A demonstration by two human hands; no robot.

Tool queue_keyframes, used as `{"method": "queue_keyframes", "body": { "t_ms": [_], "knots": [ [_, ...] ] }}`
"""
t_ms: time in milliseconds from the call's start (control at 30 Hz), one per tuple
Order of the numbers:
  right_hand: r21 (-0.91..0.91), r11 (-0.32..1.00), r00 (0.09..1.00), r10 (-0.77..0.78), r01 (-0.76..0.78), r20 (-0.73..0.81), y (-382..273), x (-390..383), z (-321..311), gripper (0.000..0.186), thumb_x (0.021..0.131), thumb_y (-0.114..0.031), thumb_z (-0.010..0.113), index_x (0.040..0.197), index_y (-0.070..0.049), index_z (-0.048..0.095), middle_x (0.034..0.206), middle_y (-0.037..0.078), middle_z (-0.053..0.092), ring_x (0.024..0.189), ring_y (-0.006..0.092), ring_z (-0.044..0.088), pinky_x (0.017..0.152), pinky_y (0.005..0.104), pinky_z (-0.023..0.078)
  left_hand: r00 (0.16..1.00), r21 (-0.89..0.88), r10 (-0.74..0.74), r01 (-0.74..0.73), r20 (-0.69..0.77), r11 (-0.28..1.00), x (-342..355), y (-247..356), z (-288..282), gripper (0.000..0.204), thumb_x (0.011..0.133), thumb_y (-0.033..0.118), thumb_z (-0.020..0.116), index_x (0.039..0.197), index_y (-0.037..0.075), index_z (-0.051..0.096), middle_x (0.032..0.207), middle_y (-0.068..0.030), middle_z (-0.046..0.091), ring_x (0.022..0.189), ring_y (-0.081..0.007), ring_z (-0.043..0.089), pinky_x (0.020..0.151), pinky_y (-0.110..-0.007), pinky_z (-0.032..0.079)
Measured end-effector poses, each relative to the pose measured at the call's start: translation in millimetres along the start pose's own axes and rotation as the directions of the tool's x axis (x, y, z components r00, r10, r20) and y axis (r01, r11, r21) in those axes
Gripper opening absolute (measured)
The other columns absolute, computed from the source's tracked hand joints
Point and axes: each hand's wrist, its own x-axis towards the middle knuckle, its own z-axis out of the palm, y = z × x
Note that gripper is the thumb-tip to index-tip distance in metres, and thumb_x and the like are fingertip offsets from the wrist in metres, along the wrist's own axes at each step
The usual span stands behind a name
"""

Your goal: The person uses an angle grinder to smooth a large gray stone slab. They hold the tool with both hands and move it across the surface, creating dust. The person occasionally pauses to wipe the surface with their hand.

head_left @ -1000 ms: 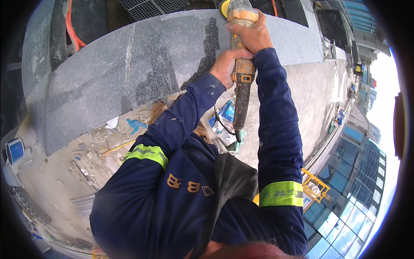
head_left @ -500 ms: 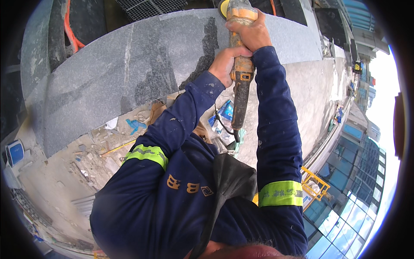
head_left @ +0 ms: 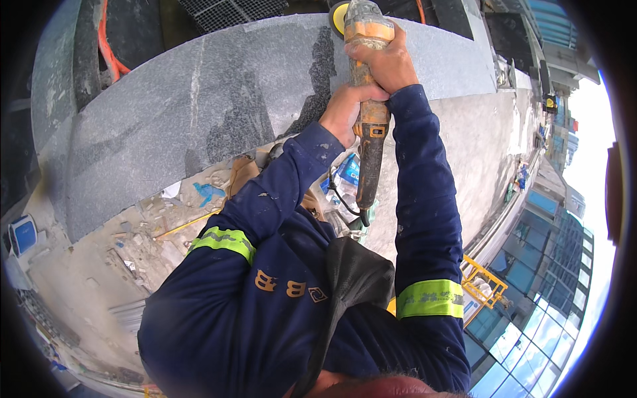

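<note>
In the head view, both hands are on the grinder point(head_left: 372, 136), and it runs lengthwise between them, yellow disc at the grey slab's point(head_left: 152, 113) far edge! The right hand point(head_left: 393, 65) grips up front, thumb across the casing just behind the metal head. Lower down, the left hand point(head_left: 343, 113) clasps the body from the left, thumb over the top; its other fingers are hidden, while the dark handle sticks out below the palms.
</note>
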Motion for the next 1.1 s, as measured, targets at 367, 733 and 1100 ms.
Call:
{"method": "queue_keyframes", "body": {
  "t_ms": [367,733,1100],
  "knots": [
    [-0.010,0.999,0.998,-0.046,0.046,-0.049,4,-4,-5,0.106,0.067,-0.040,0.082,0.144,0.008,0.026,0.110,0.031,0.064,0.100,0.0415,0.067,0.087,0.0405,0.055,0.999,-0.020,-0.031,0.031,0.028,0.999,2,-5,4,0.021,0.085,0.014,0.061,0.101,-0.001,0.063,0.091,-0.0100,0.067,0.077,-0.0213,0.068,0.071,-0.036,0.056],
    [0.011,0.999,0.998,-0.037,0.037,-0.055,2,-8,-2,0.107,0.066,-0.039,0.083,0.144,0.006,0.025,0.107,0.031,0.065,0.098,0.0417,0.068,0.086,0.0409,0.055,0.999,-0.025,-0.041,0.041,0.007,0.999,-1,-4,1,0.022,0.084,0.012,0.062,0.101,-0.002,0.062,0.090,-0.0101,0.067,0.076,-0.0217,0.068,0.070,-0.035,0.056],
    [0.062,0.997,0.999,-0.043,0.045,-0.026,-12,-15,6,0.107,0.067,-0.038,0.084,0.144,0.006,0.026,0.107,0.031,0.065,0.098,0.0413,0.068,0.087,0.0407,0.055,1.000,-0.104,-0.004,0.003,-0.008,0.995,-17,0,-3,0.021,0.080,0.008,0.066,0.097,-0.003,0.066,0.084,-0.0104,0.068,0.069,-0.0206,0.068,0.064,-0.034,0.055]
  ]
}}
